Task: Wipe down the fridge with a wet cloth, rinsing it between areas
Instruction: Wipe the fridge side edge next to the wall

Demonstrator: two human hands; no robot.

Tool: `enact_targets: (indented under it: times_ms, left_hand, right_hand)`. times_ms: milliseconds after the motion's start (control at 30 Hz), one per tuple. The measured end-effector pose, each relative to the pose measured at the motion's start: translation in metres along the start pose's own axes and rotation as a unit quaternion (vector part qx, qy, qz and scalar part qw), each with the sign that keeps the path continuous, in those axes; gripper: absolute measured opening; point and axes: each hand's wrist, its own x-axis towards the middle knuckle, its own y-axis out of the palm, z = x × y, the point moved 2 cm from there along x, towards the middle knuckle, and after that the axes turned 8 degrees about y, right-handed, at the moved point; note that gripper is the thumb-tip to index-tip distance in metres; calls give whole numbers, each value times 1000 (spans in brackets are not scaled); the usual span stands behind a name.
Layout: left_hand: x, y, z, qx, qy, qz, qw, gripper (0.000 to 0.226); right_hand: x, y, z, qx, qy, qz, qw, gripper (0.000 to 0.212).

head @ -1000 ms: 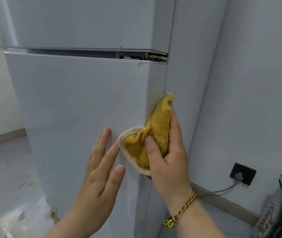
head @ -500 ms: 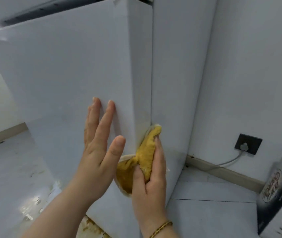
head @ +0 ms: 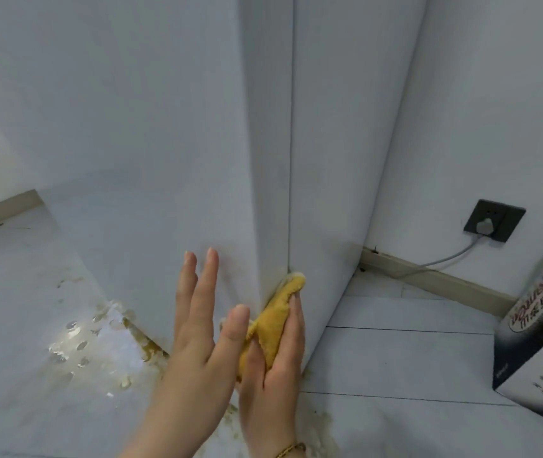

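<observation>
The white fridge (head: pixel 164 127) fills the upper left, its door edge and side panel meeting at a vertical seam. My right hand (head: pixel 273 375) presses a yellow cloth (head: pixel 273 322) against the lower door edge by that seam, near the floor. My left hand (head: pixel 197 328) is flat, fingers spread and pointing up, resting against the front of the door just left of the cloth. Part of the cloth is hidden behind my left thumb.
Brownish wet stains and water drops (head: pixel 98 338) lie on the tiled floor at the fridge's foot. A dark wall socket (head: pixel 494 220) with a grey plug and cable sits low on the right wall. A printed carton (head: pixel 537 355) stands at the right edge.
Both hands and the cloth have slid down the fridge's door edge, from near the hinge gap to just above the floor. The view has tilted downward with them.
</observation>
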Motion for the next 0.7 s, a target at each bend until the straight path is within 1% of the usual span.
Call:
enact_targets:
  times_ms: [67,100,133,200,233,267,333,400,467,500,600,667,700]
  left_hand:
    - [-2,10,11,-9,4,13,1000,54]
    - [-2,12,14,-9,4,19,1000,54]
    - [-1,13,18,-10,0,23,1000,53]
    - [-1,13,21,-18,-7,31,999,50]
    - [-1,11,21,-22,-5,30,999,49]
    - [-1,11,22,-23,-3,28,999,49]
    - [-2,12,23,-24,-1,22,999,48]
    - [-2,13,24,-26,-3,19,999,48]
    - [-2,15,25,-21,0,19,1000,49]
    - [-3,16,26,-16,6,18,1000,49]
    - [-4,19,29,-11,23,13,1000,48]
    - [-4,20,29,-14,26,13,999,49]
    - [-4,20,30,-13,29,14,999,49]
  right_hand:
    - [-5,1,-23,-20,-24,-10,999,57]
    - [-9,0,-40,-33,-1,-15,999,57]
    - [-15,-1,-58,-37,46,-19,998,57]
    - [-28,-1,-82,-26,168,-29,985,63]
    - [-32,2,-84,-14,204,-37,978,65]
    - [-34,6,-79,-5,208,-51,977,63]
    - [-32,15,-59,-6,148,-84,985,57]
    - [-32,22,-51,-12,85,-99,991,59]
    - [-35,22,-67,-41,63,-105,992,58]
    - [-36,19,-79,-47,91,-94,990,59]
    - [-38,7,-114,-32,241,-20,970,64]
    - [-37,1,-124,-16,287,-13,958,64]
    - [-38,3,-121,-15,283,-25,959,63]
